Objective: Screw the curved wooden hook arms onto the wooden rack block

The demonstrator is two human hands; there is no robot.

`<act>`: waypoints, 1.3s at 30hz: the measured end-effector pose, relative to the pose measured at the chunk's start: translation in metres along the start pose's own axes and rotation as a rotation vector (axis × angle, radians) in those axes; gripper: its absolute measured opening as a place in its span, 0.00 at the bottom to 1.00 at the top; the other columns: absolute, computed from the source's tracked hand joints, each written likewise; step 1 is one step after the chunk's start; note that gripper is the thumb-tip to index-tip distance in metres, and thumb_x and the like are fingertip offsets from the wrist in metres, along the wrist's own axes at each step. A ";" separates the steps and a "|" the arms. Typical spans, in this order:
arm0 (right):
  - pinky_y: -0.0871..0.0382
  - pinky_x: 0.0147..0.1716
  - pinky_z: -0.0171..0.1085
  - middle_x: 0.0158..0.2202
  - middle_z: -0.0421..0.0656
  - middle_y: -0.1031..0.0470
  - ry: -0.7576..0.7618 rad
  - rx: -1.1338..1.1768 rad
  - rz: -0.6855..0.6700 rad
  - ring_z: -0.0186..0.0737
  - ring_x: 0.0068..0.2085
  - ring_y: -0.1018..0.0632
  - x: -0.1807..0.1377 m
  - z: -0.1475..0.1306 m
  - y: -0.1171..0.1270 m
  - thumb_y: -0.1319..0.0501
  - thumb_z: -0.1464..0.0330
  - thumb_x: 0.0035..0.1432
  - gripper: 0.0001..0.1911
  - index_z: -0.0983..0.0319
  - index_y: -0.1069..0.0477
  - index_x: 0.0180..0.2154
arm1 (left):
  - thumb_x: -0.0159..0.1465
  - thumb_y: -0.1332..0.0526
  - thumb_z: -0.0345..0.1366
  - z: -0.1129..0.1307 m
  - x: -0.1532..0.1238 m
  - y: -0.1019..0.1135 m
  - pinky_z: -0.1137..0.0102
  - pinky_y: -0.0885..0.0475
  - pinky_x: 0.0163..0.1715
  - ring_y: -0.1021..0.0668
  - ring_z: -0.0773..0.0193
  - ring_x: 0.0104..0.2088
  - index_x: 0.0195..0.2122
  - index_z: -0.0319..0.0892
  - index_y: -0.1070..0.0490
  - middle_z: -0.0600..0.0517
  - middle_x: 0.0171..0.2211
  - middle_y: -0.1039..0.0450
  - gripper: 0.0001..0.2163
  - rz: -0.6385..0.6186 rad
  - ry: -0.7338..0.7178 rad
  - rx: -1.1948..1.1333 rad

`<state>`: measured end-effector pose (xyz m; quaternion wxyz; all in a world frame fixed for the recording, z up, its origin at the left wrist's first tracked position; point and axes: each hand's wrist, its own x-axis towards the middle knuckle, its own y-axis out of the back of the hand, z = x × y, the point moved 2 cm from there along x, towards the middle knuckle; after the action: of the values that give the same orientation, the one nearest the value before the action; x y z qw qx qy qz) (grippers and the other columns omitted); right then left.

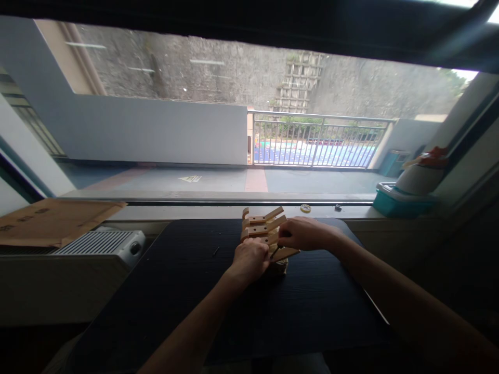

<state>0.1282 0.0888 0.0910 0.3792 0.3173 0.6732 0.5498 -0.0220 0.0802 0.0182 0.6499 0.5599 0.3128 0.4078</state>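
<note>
A light wooden model (262, 226) made of several jointed slats stands on a black table (187, 291) near its far edge. My left hand (250, 259) is curled around the model's lower left side, holding it. At the right side of the model, my right hand (304, 234) pinches something thin and dark against the slats; I cannot make out what it is. A small dark screw-like piece (215, 251) lies on the table to the left of my hands.
A white radiator (102, 245) with brown cardboard (50, 221) beside it sits to the left. On the window sill lie a small yellow round object (305, 208) and a tiny dark part (338, 207). A teal box (401, 202) with a white container stands at the right.
</note>
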 end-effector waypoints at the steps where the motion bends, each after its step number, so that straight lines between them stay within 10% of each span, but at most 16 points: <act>1: 0.45 0.25 0.33 0.31 0.41 0.24 0.017 0.009 -0.024 0.34 0.28 0.29 -0.007 0.000 -0.003 0.45 0.63 0.59 0.11 0.60 0.25 0.33 | 0.61 0.43 0.39 0.000 0.000 0.000 0.69 0.29 0.39 0.24 0.58 0.40 0.31 0.43 0.24 0.48 0.39 0.25 0.10 -0.002 0.002 -0.002; 13: 0.43 0.31 0.35 0.34 0.45 0.22 -0.014 -0.013 0.035 0.41 0.34 0.23 -0.029 0.000 -0.049 0.54 0.66 0.65 0.17 0.59 0.27 0.38 | 0.58 0.41 0.37 -0.001 0.003 -0.003 0.69 0.30 0.44 0.24 0.57 0.44 0.32 0.43 0.25 0.47 0.40 0.24 0.07 -0.019 0.029 -0.016; 39: 0.44 0.27 0.33 0.28 0.41 0.25 0.136 0.061 0.016 0.33 0.28 0.31 -0.004 -0.010 0.006 0.44 0.66 0.57 0.11 0.61 0.24 0.33 | 0.59 0.44 0.42 -0.008 0.016 -0.008 0.72 0.32 0.30 0.22 0.60 0.32 0.30 0.42 0.26 0.49 0.32 0.23 0.11 -0.033 -0.023 -0.019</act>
<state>0.1217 0.0819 0.0982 0.3184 0.2961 0.7115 0.5521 -0.0200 0.0973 0.0101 0.6654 0.5533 0.3106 0.3933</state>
